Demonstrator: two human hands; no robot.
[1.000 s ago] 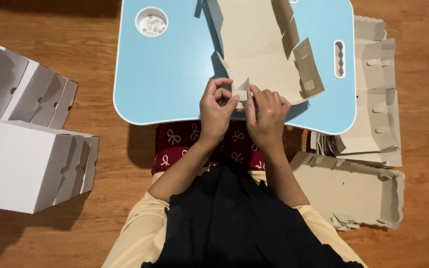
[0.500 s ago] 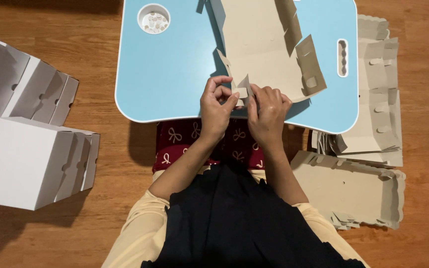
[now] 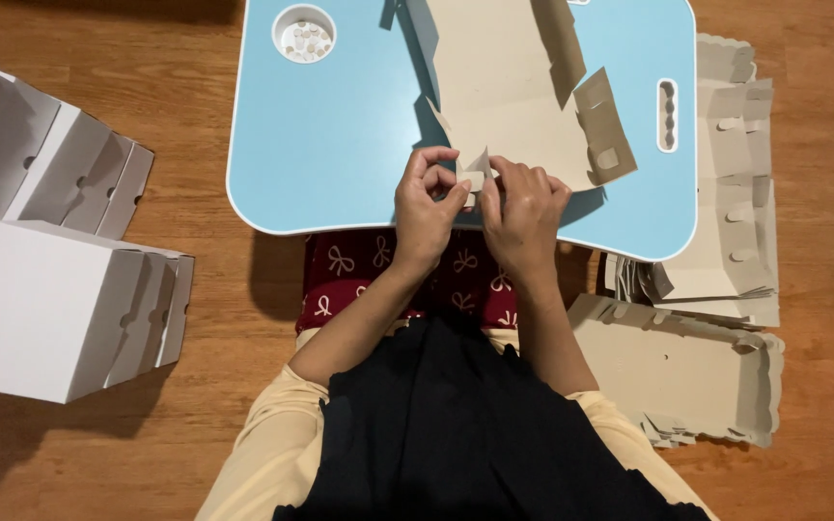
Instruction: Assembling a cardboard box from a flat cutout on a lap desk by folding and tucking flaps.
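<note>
— What's done so far?
— I see finished white boxes (image 3: 60,309) well left of the fingers, flat blanks (image 3: 716,241) stacked to their right.
— And now?
— My left hand (image 3: 427,207) and right hand (image 3: 523,212) pinch a flap of the half-folded cardboard box (image 3: 514,96) — walls partly raised on the blue table (image 3: 340,145).

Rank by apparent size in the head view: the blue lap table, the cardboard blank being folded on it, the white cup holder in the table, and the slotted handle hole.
1. Blue lap table
2. Cardboard blank, partly cut off at the top edge
3. White cup holder
4. Handle hole, smallest
</note>
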